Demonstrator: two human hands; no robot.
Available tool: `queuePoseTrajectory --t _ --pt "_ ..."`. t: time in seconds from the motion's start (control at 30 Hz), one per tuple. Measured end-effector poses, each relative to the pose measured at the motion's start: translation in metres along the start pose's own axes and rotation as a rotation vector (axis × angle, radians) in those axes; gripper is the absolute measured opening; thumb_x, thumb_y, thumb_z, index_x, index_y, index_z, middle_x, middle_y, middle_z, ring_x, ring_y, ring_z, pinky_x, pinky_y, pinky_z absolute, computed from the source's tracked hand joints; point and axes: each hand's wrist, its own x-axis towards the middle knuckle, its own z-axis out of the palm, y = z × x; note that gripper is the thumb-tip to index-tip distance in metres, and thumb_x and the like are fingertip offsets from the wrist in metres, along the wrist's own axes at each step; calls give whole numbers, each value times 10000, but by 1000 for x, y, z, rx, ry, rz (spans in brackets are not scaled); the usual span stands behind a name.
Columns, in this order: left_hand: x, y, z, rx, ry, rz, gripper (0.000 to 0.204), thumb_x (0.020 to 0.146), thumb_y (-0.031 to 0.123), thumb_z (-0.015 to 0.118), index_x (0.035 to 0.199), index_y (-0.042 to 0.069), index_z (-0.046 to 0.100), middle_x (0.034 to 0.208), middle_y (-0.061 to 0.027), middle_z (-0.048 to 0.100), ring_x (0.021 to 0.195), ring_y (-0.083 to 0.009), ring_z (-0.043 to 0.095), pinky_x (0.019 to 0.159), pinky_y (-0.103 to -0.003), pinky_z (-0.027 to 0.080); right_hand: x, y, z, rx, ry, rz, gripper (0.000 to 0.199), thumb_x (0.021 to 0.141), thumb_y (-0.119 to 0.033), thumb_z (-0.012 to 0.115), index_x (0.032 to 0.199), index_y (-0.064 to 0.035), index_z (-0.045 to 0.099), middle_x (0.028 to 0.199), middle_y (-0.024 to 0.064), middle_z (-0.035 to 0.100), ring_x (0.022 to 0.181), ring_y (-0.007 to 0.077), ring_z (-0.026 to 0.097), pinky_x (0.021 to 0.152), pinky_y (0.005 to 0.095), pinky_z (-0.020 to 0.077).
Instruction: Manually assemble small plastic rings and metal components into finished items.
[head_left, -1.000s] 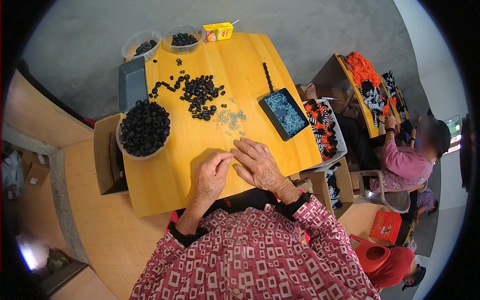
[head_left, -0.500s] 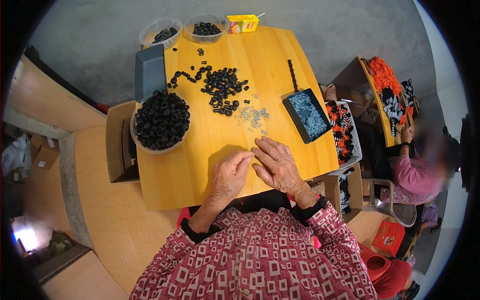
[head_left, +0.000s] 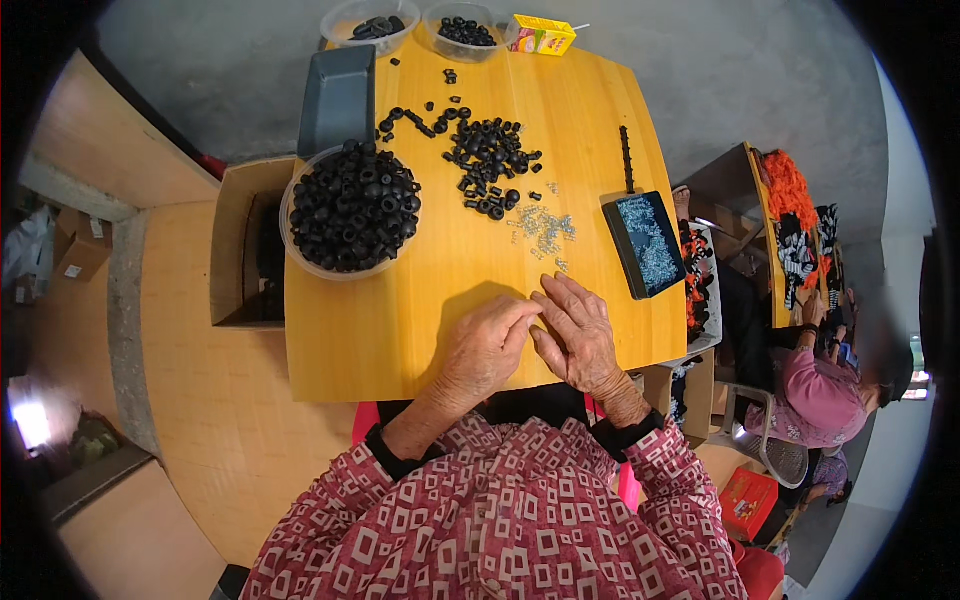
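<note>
Hiding any grip, curled left fingers (head_left: 519,311), right fingers (head_left: 567,302) loosely extended, tiny clear pieces (head_left: 545,231) indistinct.

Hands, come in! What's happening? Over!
Left hand curled, grip unclear. Right hand beside it, looking open. Silvery bits loose just ahead, uncovered. Black parts beyond.

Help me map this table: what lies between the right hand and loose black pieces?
The head view shows small clear pieces scattered on the table.
</note>
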Motion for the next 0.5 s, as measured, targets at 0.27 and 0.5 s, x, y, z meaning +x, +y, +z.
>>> queuePoseTrajectory --t 0.27,0.5 --pt "2 3 0 58 -15 -15 132 923 42 619 1043 23 672 930 -148 682 823 -310 674 710 -353 529 -3 6 -1 37 -13 11 449 877 -208 687 1283 -34 611 1369 151 555 1270 352 506 1022 465 403" --pt "3 4 2 41 13 -46 107 911 65 627 1008 35 661 890 -148 667 815 -341 658 702 -384 525 -2 9 0 48 7 -4 424 888 -186 668 1280 -38 608 1373 147 544 1276 337 499 1019 450 403"
